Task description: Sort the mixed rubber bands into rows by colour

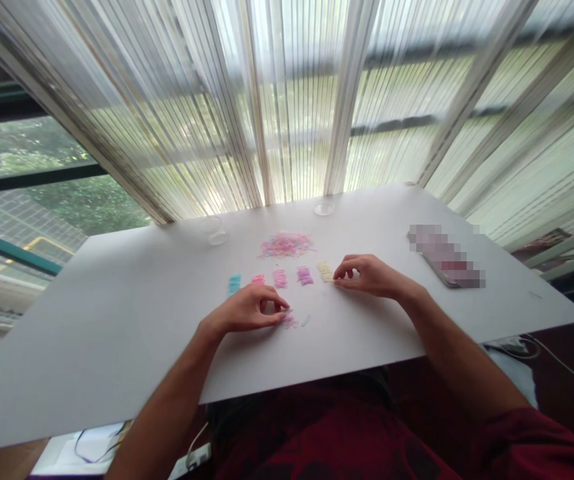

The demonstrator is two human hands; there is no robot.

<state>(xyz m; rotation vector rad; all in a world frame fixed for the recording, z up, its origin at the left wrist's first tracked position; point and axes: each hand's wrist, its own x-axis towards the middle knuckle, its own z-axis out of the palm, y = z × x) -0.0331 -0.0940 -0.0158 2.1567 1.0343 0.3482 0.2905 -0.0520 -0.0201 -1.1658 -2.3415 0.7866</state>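
Small coloured loops that look like paper clips lie on the white table, sorted by colour in a row: turquoise [235, 285], hot pink [258, 279], light pink [279, 279], purple [305, 275] and pale yellow [325, 272]. My left hand [249, 308] has its thumb and index finger closed at a small mixed pile of clips [291, 321], with a bluish bit at the fingertips. Beside that pile lies one loose blue-grey clip [305, 321]. My right hand [369, 275] touches the right edge of the yellow group, fingertips pinched; what is between them is too small to see.
Behind the row spreads a larger mixed heap of clips [287, 245]. Two clear plastic pieces, one at the left [217, 237] and a round lid [323, 209], sit near the back edge. A blurred-out flat object [447, 257] lies on the right. Pleated curtains [297, 100] hang behind the table.
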